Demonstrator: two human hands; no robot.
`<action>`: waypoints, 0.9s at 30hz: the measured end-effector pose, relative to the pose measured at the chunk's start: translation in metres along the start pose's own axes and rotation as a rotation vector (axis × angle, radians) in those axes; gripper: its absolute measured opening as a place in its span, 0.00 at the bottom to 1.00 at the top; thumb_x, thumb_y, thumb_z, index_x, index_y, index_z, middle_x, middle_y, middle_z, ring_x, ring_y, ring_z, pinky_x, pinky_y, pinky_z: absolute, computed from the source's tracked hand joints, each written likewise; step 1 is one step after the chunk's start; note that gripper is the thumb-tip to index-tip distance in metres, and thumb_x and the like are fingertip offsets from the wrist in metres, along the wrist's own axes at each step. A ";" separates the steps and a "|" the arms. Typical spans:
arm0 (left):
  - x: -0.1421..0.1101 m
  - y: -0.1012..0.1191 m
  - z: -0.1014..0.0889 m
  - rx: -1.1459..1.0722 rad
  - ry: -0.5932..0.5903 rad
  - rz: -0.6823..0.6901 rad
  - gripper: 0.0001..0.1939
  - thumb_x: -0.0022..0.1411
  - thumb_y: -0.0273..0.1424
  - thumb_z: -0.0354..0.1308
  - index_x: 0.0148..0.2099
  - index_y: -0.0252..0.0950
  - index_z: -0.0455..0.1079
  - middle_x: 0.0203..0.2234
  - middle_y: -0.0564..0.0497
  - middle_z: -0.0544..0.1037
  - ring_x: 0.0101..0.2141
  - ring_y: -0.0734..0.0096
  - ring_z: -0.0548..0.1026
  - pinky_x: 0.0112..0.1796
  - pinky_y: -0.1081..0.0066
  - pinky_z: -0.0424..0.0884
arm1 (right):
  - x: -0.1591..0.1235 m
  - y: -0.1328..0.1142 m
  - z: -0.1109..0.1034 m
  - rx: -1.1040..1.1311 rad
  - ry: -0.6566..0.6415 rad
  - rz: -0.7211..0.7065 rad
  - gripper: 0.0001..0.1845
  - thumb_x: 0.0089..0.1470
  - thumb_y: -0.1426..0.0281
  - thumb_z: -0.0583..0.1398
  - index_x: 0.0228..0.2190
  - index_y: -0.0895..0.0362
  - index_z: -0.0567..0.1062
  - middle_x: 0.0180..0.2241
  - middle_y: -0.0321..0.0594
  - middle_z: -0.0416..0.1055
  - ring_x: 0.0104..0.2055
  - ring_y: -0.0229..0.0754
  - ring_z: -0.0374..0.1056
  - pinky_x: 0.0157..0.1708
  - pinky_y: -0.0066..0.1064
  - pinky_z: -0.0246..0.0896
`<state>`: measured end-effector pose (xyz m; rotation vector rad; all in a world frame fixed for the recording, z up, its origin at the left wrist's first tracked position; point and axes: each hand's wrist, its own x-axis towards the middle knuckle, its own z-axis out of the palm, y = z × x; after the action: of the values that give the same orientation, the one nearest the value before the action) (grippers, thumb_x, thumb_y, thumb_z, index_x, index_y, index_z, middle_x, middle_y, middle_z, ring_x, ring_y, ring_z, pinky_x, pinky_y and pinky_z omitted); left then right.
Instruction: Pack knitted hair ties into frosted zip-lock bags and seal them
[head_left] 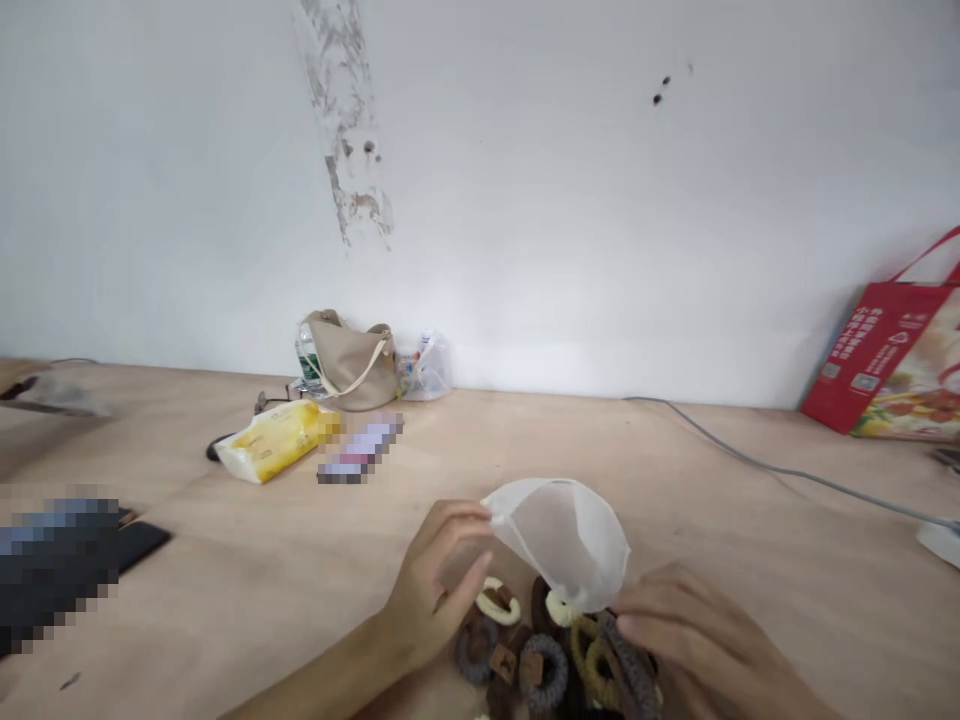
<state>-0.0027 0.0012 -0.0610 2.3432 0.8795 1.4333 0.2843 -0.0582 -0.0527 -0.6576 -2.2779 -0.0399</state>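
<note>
Left hand (pixel 435 590) is pinching the edge of a white mesh bag (pixel 562 545), right hand (pixel 694 630) is half-curling at the bag's four o'clock, grip unclear, and fabric hair ties (pixel 536 660) are lying at six o'clock on the wooden table (pixel 225 560).

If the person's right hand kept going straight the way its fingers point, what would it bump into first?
Probably the white mesh bag, just past the fingertips of the right hand. Depth is hard to judge from this view, so the fuzzy hair ties below might come first.
</note>
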 end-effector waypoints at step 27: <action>-0.001 0.024 -0.026 0.187 -0.636 0.006 0.09 0.45 0.26 0.57 0.32 0.41 0.66 0.27 0.53 0.75 0.30 0.65 0.73 0.35 0.70 0.65 | 0.034 -0.017 0.026 0.015 -0.178 0.063 0.09 0.64 0.68 0.52 0.37 0.53 0.71 0.33 0.36 0.75 0.34 0.38 0.69 0.34 0.27 0.65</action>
<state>-0.0165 -0.0203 -0.0369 2.6816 0.8335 0.5406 0.2390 -0.0525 -0.0454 -0.7504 -2.4237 0.0683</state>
